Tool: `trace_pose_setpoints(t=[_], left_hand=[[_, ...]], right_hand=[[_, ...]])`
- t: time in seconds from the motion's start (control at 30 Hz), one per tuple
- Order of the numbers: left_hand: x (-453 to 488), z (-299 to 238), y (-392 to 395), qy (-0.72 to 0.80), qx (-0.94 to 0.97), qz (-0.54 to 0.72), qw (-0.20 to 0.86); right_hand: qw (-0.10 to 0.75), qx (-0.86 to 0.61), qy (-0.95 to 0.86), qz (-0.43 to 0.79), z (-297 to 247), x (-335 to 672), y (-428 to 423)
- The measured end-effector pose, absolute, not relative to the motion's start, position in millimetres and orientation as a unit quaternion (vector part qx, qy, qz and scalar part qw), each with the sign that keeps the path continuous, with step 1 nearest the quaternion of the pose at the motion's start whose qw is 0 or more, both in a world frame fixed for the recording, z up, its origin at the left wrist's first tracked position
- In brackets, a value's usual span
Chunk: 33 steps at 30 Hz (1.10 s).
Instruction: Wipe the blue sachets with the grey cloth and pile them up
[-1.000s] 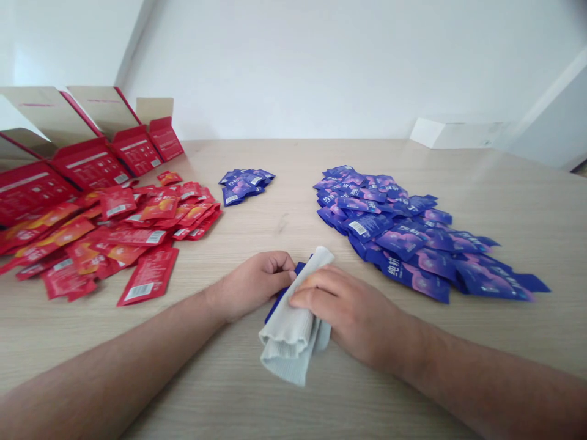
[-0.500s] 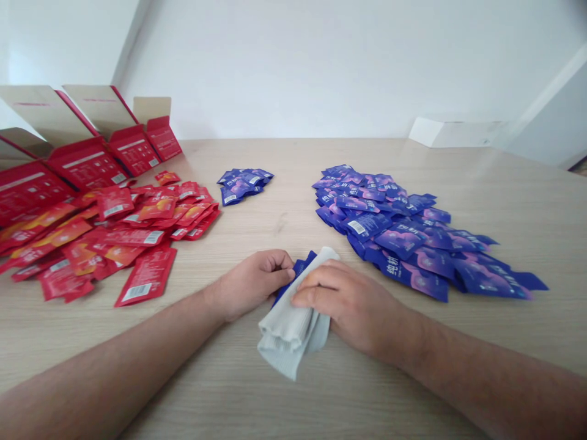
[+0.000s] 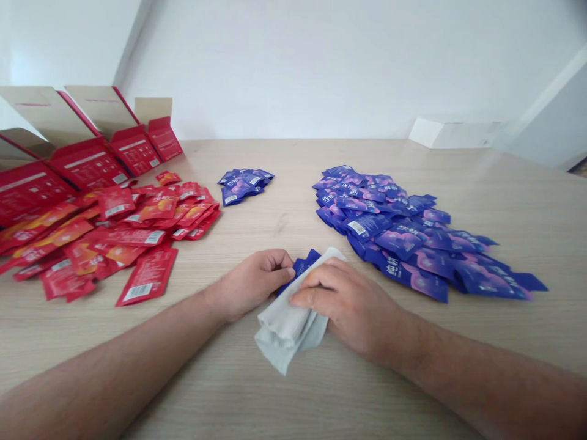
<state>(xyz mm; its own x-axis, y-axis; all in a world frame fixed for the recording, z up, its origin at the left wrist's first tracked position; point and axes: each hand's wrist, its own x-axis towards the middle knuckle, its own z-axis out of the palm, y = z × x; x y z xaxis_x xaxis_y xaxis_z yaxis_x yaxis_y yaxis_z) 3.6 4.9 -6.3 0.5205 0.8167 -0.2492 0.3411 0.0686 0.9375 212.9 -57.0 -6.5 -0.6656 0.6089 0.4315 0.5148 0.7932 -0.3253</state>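
Packet [image 3: 305, 264] in left grip [image 3: 257, 281], partly under cloth [image 3: 287, 318]

Blue pkt [image 3: 303, 265] partly hidden by cloth [image 3: 288, 315], far-L box [image 3: 27, 189] cut off.

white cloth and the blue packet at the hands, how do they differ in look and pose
The white cloth is pale and ribbed, while the blue packet is dark blue. The cloth lies on top, folded with loose edges, and the packet is partly hidden beneath it. The right hand grips the cloth; the left hand holds the packet. Both slant up to the right.
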Motion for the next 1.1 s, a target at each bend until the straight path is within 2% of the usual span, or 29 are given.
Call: trace_pose_setpoints(t=[0.13,0.33,0.5,0.7,0.87,1.1], left_hand=[[4.0,-5.0,5.3,0.445,0.647,0.211,0.582],[3.2,-6.0,4.2,0.441,0.651,0.213,0.580],[1.9,-6.4,5.9,0.439,0.650,0.215,0.582],[1.1,-6.8,4.8,0.439,0.643,0.215,0.590],[1.3,-6.2,5.2,0.435,0.647,0.216,0.588],[1.7,-8.0,4.1,0.439,0.638,0.216,0.595]], right_hand=[[0.233,-0.250,-0.936,0.087,-4.7,210.3,-60.6],[0.278,-0.321,-0.901,0.087,-6.9,212.6,-55.8],[0.240,-0.247,-0.934,0.093,-5.7,208.8,-59.8],[0.277,-0.326,-0.899,0.093,-7.1,214.1,-54.0],[0.228,-0.261,-0.933,0.100,-5.7,210.6,-59.1],[0.270,-0.326,-0.900,0.102,-7.4,215.6,-53.1]])
